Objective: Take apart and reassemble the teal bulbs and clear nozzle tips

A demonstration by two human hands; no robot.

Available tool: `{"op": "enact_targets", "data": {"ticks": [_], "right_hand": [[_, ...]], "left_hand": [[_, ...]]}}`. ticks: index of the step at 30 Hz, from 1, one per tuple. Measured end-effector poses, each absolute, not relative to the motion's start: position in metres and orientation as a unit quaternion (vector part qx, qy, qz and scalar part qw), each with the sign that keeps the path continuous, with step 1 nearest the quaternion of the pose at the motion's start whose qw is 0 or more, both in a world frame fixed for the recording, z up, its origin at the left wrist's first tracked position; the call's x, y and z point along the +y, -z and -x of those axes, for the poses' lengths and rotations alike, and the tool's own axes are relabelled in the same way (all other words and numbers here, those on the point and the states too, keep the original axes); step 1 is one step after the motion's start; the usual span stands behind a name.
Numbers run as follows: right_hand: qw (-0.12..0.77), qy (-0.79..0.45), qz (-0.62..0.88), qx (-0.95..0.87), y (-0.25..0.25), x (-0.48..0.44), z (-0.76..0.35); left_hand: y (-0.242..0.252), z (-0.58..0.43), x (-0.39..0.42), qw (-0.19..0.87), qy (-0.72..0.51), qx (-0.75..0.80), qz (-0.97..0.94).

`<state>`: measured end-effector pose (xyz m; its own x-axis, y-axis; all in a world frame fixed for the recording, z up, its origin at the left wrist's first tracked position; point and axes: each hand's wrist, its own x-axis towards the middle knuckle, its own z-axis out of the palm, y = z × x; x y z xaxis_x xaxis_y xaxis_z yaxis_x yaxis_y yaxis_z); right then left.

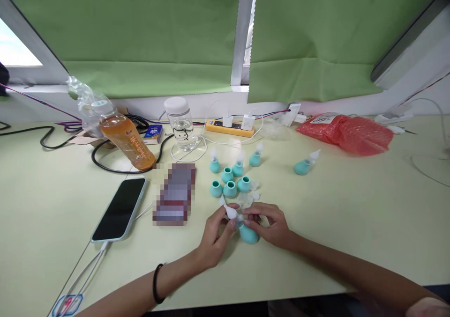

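Teal bulb (249,234) sits between five and six o'clock in view. Left hand (214,238), at its nine, pinches a white tip (231,212); right hand (272,224), at two, grips its neck. Bulb appears light, soft; neck hold advisable, body likely yields.

The pale yellow-green tabletop (351,209) carries four open teal bulbs (229,192) just beyond the left hand (215,239), a smartphone (119,209) to that hand's left, an amber drink bottle (126,139) farther off, and a red bubble-wrap package (363,134) beyond and right of the right hand (276,223).
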<state>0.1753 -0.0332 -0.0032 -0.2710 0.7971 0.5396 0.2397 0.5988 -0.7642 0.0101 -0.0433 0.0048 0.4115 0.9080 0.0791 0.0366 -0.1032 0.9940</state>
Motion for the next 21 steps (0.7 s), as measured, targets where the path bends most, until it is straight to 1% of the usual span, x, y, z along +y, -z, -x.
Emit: {"op": "enact_targets", "data": {"ticks": [4,7,11,14,21], "right_hand": [[0.501,-0.258,0.324,-0.76,0.0,-0.032,-0.176],[0.488,-0.226,0.304,-0.786,-0.004,-0.032,-0.179],[0.45,-0.201,0.297,-0.818,-0.009,-0.032,-0.182],[0.445,-0.192,0.305,-0.82,-0.009,-0.033,-0.183],[0.436,-0.085,0.287,-0.849,0.0,-0.032,-0.186]], "left_hand": [[-0.006,-0.01,-0.043,0.567,-0.389,0.383,-0.617],[-0.006,-0.009,-0.044,0.585,-0.382,0.373,-0.61],[-0.005,-0.01,-0.043,0.636,-0.379,0.347,-0.575],[-0.004,-0.012,-0.041,0.672,-0.388,0.344,-0.528],[0.001,-0.012,-0.036,0.701,-0.361,0.361,-0.498]]}}
